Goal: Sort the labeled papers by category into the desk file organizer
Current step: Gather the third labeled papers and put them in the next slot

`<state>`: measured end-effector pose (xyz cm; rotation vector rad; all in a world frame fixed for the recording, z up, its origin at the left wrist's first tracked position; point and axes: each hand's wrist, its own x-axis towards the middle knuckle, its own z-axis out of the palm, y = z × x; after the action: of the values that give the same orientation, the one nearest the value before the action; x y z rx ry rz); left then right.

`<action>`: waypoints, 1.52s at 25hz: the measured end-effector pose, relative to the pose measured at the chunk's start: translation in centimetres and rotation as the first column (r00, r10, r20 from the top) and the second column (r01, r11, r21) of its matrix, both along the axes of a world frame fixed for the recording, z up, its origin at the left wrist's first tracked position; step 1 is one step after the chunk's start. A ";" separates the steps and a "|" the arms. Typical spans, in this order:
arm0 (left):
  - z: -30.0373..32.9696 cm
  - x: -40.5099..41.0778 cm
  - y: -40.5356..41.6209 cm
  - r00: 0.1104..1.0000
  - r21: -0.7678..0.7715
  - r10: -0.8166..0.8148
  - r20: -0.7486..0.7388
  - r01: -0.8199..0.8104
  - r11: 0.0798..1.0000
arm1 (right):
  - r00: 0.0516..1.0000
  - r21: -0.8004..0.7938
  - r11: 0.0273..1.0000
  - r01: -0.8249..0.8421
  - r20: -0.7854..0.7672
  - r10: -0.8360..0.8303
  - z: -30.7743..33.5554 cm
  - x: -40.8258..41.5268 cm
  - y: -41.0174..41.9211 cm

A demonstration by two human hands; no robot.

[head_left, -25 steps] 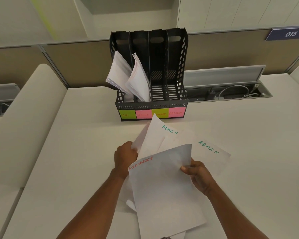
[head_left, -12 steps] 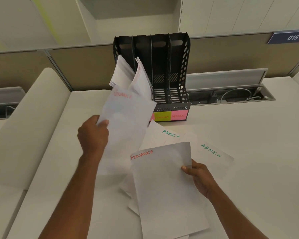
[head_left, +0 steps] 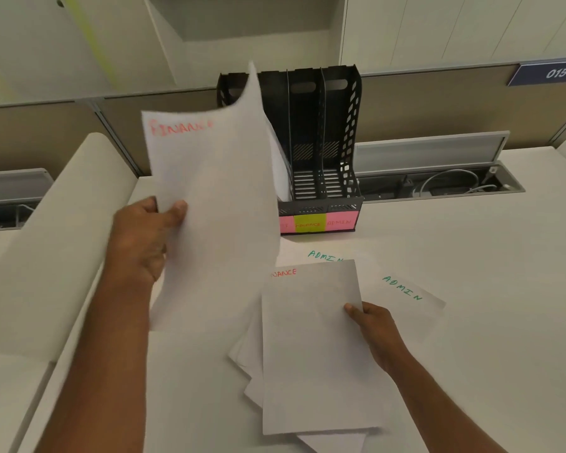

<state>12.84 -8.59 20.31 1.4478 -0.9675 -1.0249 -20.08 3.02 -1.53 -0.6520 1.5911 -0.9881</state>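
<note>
At the left of the frame, the left hand (head_left: pixel 144 237) is raised above the pale desk (head_left: pixel 471 322), its thumb and fingers pinching the lower left edge of a white paper sheet headed FINANCE in red (head_left: pixel 213 204). That sheet stands nearly upright, its top right corner curling back, and it covers the left part of the black plastic four-slot desk file organizer (head_left: pixel 324 142) standing at the upper middle of the frame against the partition. The two right slots of the organizer look bare down to their slatted floors, and some white paper shows in a slot just behind the held sheet. Pink and yellow-green sticky labels (head_left: pixel 317 223) run along the organizer's front lip, the right ones reading FINANCE and ADMIN. Below the organizer, at the lower middle, a second white sheet marked FINANCE in red (head_left: pixel 311 348) lies on top of a loose pile of white papers (head_left: pixel 249 351), and the right hand (head_left: pixel 373 331) grips its right edge with the thumb on top. Two white sheets marked ADMIN in green (head_left: pixel 402 289) lie on the desk just beyond that hand. At the upper right, a blue plate reading 015 (head_left: pixel 549 73) sits on the partition, above an open cable tray (head_left: pixel 438 186).
</note>
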 end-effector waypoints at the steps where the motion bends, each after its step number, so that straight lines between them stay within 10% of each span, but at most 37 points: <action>1: -1.6 -0.9 0.2 1.000 0.040 -0.023 -0.015 0.023 0.999 | 1.000 0.007 1.000 0.010 -0.017 -0.010 0.1 0.1 -0.2; 9: -15.9 -6.7 6.3 0.994 0.418 -0.107 -0.004 0.099 0.903 | 0.998 0.012 1.000 0.023 0.051 -0.023 1.0 0.0 -0.7; 14: -18.1 -8.0 8.8 0.990 0.388 -0.129 0.064 0.094 0.917 | 0.978 -0.012 0.996 0.083 0.192 -0.079 1.7 -0.6 -0.7; 21: -18.7 -8.8 9.2 0.958 0.318 -0.219 0.183 0.153 0.936 | 0.992 -0.081 0.991 -0.108 -0.069 0.102 3.1 0.1 -0.1; 27: -19.4 -9.8 8.9 0.945 0.337 -0.281 0.168 0.213 0.917 | 0.954 -0.217 0.944 -0.248 0.113 0.277 2.3 -0.8 1.5; 33: -19.3 -9.6 5.6 0.874 0.186 -0.208 0.439 0.138 0.973 | 0.962 0.096 0.972 0.216 -0.191 -0.195 -0.2 -2.7 1.3; 38: -19.5 -8.6 1.4 0.770 0.464 -0.413 0.487 0.172 0.869 | 0.934 0.162 0.927 0.339 -0.177 -0.310 -0.5 -3.3 1.2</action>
<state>4.23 -7.16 0.84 2.0616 -1.5354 -1.0724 -23.38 4.23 -2.00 -0.3395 1.9424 -1.0283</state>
